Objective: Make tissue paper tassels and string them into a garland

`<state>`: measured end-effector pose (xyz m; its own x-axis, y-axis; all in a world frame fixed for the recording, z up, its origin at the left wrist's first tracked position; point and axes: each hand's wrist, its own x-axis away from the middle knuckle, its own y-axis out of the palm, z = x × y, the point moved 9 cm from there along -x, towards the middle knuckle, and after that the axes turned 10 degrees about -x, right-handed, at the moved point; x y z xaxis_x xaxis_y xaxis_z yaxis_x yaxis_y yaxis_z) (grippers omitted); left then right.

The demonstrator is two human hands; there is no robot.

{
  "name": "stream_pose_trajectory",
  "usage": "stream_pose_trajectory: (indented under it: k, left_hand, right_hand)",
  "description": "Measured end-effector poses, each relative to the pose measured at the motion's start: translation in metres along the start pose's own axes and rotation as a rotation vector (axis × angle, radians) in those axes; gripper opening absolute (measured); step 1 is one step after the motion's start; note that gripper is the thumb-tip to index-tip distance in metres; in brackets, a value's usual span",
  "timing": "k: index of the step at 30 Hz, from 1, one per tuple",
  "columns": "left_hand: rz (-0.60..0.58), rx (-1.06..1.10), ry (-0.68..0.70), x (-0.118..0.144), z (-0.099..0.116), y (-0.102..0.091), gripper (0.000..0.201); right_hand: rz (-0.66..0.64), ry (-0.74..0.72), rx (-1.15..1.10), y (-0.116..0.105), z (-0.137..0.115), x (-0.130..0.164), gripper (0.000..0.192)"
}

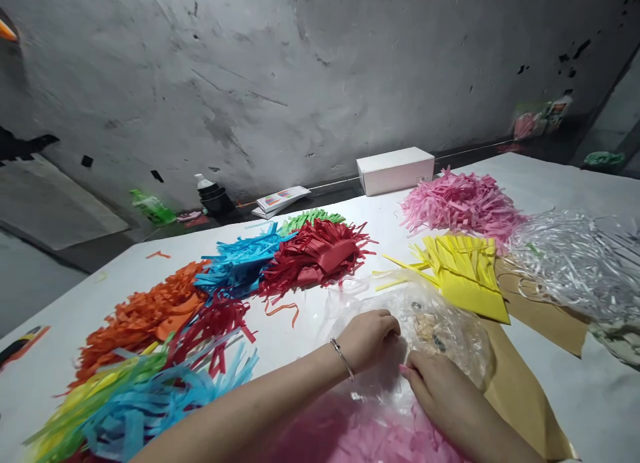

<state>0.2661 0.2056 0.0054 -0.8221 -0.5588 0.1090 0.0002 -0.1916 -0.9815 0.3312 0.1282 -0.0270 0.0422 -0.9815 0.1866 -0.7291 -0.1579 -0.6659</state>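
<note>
My left hand (369, 338) and right hand (440, 383) both pinch the thin, crinkly clear plastic bag (440, 330) near me at the table's (310, 323) middle, light and slippery, best gripped at its bunched edge.

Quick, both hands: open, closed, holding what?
Left hand: closed, pinching the clear bag.
Right hand: on the bag, grip cannot be told.

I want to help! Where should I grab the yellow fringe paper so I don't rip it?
Probably hold the yellow fringe paper by its solid uncut band, the edge nearest the brown paper. Come from that near-right side, fingers flat. The thin cut strips point away toward the white box and look easy to tear.
</note>
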Motion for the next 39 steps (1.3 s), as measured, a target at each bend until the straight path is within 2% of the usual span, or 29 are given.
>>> stream_pose_trajectory:
  k: [7, 16, 20, 25, 27, 32, 36, 39]
  left_hand:
    - [-0.009, -0.062, -0.032, -0.008, 0.006, -0.001, 0.014]
    - [-0.002, -0.082, 0.005, -0.006, 0.010, -0.002, 0.021]
    - [-0.009, -0.083, 0.057, -0.011, 0.018, 0.002, 0.014]
    - [0.015, -0.098, 0.038, -0.010, 0.015, 0.001, 0.016]
    - [0.033, -0.091, 0.026, -0.008, 0.014, -0.002, 0.021]
    - [0.073, -0.045, 0.065, -0.013, 0.023, -0.007, 0.059]
    - [0.103, 0.024, 0.213, -0.022, 0.032, -0.008, 0.064]
    - [0.131, 0.041, 0.194, -0.023, 0.020, -0.008, 0.067]
  right_hand:
    - [-0.002, 0.005, 0.028, 0.000, -0.001, -0.001, 0.027]
    - [-0.028, 0.001, 0.043, 0.000, -0.004, 0.001, 0.026]
    - [-0.039, -0.008, 0.028, -0.001, -0.006, 0.000, 0.025]
    - [-0.023, -0.005, 0.011, -0.004, -0.006, -0.001, 0.025]
    - [-0.014, -0.004, 0.006, -0.004, -0.005, -0.002, 0.025]
    - [0.000, -0.007, -0.012, -0.002, -0.004, -0.002, 0.024]
    - [0.036, -0.020, -0.045, -0.008, -0.006, -0.003, 0.024]
    - [0.115, -0.008, -0.053, -0.019, -0.002, -0.005, 0.027]
